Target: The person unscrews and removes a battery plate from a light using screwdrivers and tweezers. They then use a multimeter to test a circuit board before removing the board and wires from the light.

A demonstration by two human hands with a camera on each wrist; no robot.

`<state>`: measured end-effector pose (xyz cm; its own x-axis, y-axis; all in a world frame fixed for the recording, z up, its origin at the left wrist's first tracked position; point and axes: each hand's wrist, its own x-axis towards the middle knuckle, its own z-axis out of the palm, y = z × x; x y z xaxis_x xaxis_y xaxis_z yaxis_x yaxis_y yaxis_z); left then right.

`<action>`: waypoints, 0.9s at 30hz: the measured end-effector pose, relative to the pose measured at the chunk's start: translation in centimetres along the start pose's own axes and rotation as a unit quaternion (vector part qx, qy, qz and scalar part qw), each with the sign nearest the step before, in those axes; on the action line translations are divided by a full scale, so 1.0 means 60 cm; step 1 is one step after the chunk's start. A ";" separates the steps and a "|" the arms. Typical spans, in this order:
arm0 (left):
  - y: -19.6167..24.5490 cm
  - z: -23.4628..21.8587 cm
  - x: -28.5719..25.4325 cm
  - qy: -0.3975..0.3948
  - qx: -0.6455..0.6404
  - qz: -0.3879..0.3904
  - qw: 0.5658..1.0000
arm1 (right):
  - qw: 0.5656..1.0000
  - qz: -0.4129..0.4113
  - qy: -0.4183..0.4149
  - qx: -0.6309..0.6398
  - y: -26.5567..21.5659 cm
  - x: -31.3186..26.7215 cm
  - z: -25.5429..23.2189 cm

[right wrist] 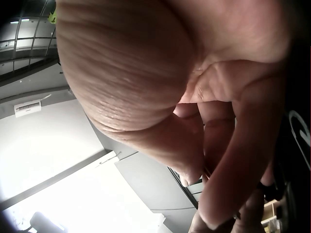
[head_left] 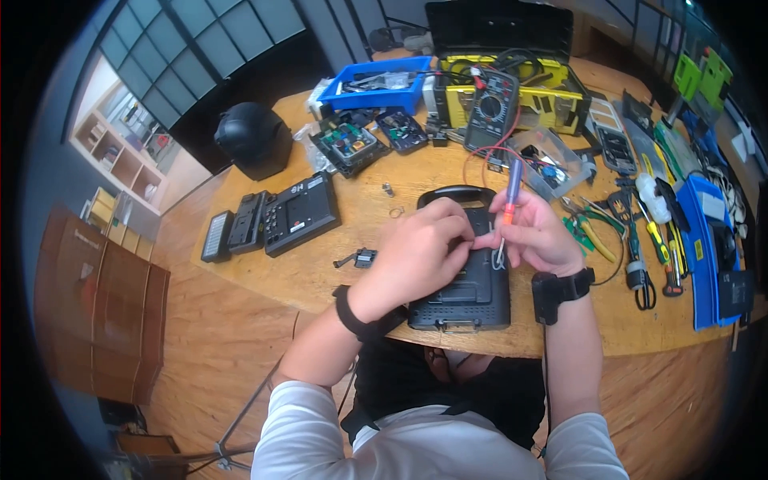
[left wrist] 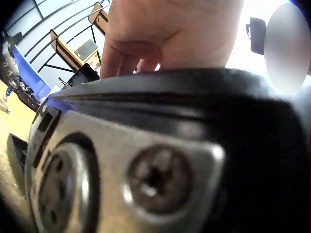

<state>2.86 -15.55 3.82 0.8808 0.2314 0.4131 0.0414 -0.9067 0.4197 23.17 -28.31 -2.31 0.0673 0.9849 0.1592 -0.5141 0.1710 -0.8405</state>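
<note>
A black portable device point(head_left: 460, 308) with a carry handle and rows of small holes lies on the wooden table before me. Over its upper half bends my left hand point(head_left: 428, 244), fingertips down and partly hidden behind the knuckles; I cannot tell what they hold. My right hand point(head_left: 536, 236) holds a screwdriver point(head_left: 513, 188) with a purple and red handle, the handle end pointing up. One right finger reaches to the left fingertips. In the left wrist view, a metal plate point(left wrist: 121, 145) with a screw point(left wrist: 160, 178) and a round fitting shows close up on a black casing.
Left lie an opened black unit point(head_left: 302, 214) and small loose parts. Circuit assemblies point(head_left: 348, 146), a blue bin point(head_left: 376, 86), a multimeter point(head_left: 490, 108) and a yellow toolbox point(head_left: 552, 104) stand behind. Pliers point(head_left: 596, 232), screwdrivers and a blue tray point(head_left: 700, 256) lie right.
</note>
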 end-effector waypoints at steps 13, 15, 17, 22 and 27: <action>-0.005 0.023 -0.009 0.039 0.030 0.067 0.997 | 0.999 -0.028 -0.012 -0.028 0.003 -0.001 0.000; 0.002 0.021 -0.010 0.022 0.041 0.062 0.997 | 0.999 -0.030 -0.012 -0.031 0.001 -0.001 0.000; 0.006 0.021 -0.010 0.006 0.072 0.058 0.996 | 0.999 -0.013 -0.008 -0.037 -0.003 -0.002 0.003; 0.029 0.021 -0.007 -0.023 0.193 0.098 0.976 | 0.998 -0.026 0.010 -0.058 -0.001 -0.007 0.002; 0.041 0.019 -0.006 -0.064 0.262 0.104 0.957 | 0.996 -0.033 0.019 -0.078 -0.006 -0.005 -0.005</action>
<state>3.19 -18.26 3.80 0.9448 0.0120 0.3274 0.0600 -0.9888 -0.1367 23.60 -28.64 -2.22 0.1304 0.9711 0.1998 -0.3691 0.2346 -0.8993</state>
